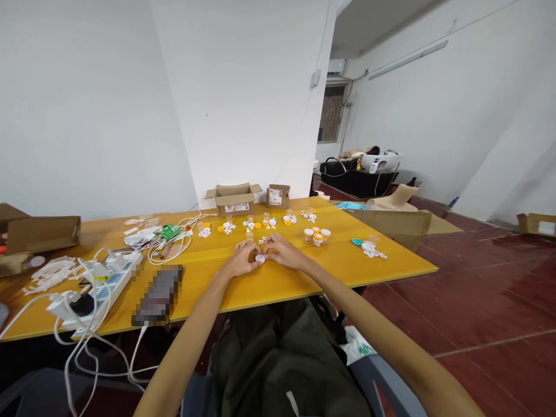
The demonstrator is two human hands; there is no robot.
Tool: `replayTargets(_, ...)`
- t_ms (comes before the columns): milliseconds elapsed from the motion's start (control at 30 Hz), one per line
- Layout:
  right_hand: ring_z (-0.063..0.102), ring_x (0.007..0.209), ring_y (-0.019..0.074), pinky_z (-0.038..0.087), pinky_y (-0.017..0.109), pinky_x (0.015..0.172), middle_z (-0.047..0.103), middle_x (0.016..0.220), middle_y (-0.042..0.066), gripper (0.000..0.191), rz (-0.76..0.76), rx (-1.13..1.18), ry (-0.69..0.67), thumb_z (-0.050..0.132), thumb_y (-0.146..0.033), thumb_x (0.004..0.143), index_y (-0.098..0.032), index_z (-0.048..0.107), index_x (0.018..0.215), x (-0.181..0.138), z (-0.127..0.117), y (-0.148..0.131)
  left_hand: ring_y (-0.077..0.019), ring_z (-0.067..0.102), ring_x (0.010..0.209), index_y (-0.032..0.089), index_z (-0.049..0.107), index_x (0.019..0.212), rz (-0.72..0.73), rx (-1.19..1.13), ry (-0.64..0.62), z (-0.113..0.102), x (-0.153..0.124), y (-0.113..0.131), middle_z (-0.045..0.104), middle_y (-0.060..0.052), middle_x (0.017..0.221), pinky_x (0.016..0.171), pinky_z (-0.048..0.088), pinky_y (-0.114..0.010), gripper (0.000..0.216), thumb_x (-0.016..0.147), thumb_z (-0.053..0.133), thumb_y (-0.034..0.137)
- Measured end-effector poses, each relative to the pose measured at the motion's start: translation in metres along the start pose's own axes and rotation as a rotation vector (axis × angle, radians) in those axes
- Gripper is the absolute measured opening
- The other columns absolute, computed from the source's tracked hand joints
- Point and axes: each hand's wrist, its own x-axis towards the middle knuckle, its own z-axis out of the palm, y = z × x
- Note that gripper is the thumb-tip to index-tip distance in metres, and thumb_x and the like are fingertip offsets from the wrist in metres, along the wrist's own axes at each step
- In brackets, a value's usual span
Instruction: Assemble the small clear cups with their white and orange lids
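Observation:
A small white round lid (259,258) lies at the table's near middle, between my two hands. My left hand (242,260) curls around its left side, thumb and fingers pinching the edge. From the right, my right hand (284,252) has its fingertips closed on the same lid. Just behind my hands stands a small transparent cup (249,237), and some small white pieces (263,240) lie by it. To the right, several capped jars (317,234) with white and orange lids are grouped and partly stacked.
Farther back, transparent cups, orange lids (258,226) and white pieces form small piles. A teal lid (357,242) lies right. Cardboard boxes (237,204) stand against the wall. A power strip (115,284), tangled cables and a pixelated phone (158,294) occupy the left.

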Motion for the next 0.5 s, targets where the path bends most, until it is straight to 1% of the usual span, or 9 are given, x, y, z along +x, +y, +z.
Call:
replayTargets(167,0.061,0.103,0.0217,0.049,0.036,0.092,0.065,0.101,0.005,0.007,0.017,0.081,-0.062,0.072,-0.017,0.083,-0.024,0.076,0.083,0.011,0.000,-0.003,-0.0261,0.054,0.107,0.026,0.061,0.092,-0.003,-0.005,0.008,0.001,0.001,-0.001,0.063,-0.002,0.099,0.100,0.040,-0.043,0.015,0.081,0.067,0.035)
replayTargets(300,0.063,0.100,0.0214,0.051,0.035,0.089,0.066,0.100,0.005,0.008,0.023,0.102,-0.071,0.075,-0.016,0.080,-0.024,0.075,0.078,0.016,0.002,-0.002,-0.0258,0.054,0.106,0.026,0.060,0.090,-0.007,-0.019,0.015,0.002,0.002,-0.002,0.062,-0.002,0.099,0.100,0.041,-0.043,0.015,0.081,0.067,0.035)
replayTargets(400,0.064,0.098,0.0214,0.052,0.034,0.087,0.067,0.099,0.005,0.009,0.056,0.100,-0.088,0.077,-0.014,0.076,-0.022,0.074,0.074,0.019,0.003,-0.002,-0.0261,0.054,0.107,0.026,0.061,0.091,-0.007,-0.022,0.015,0.002,0.001,-0.002,0.063,-0.002,0.099,0.101,0.041,-0.044,0.015,0.081,0.068,0.035)
replayTargets(500,0.065,0.099,0.0218,0.052,0.034,0.087,0.068,0.099,0.006,0.010,0.075,0.102,-0.097,0.076,-0.012,0.076,-0.021,0.074,0.072,0.019,0.004,-0.002,-0.0264,0.055,0.108,0.026,0.061,0.090,-0.005,-0.024,0.010,0.002,0.002,-0.002,0.064,-0.002,0.100,0.101,0.041,-0.044,0.014,0.080,0.068,0.034)
